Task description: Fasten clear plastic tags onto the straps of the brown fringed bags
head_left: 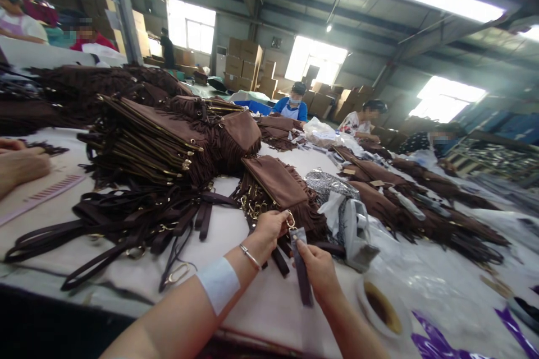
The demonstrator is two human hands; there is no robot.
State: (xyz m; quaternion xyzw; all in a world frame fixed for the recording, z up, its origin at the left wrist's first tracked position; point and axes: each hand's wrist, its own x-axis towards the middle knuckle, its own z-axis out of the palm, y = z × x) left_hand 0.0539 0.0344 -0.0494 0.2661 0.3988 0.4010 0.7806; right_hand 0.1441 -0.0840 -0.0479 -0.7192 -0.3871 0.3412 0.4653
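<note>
My left hand (270, 231) is closed, its fingertips pinching a gold-coloured clasp (290, 220). Just below it, my right hand (316, 265) grips a dark strap (301, 277) that hangs from the clasp, its end covered in clear, greyish plastic. Right behind both hands lies a stack of brown fringed pouches (275, 179), with gold zips and several gold clasps along its left side. More loose dark wrist straps (126, 230) are heaped on the table to the left of my left hand.
A tall pile of fringed pouches (143, 140) stands at left, with another person's hand (21, 165) beside it. On the right are a tape roll (381, 307), clear plastic (425, 275), a silver-grey packet (330, 185) and more pouches (379, 202). Co-workers (291, 105) sit across the table.
</note>
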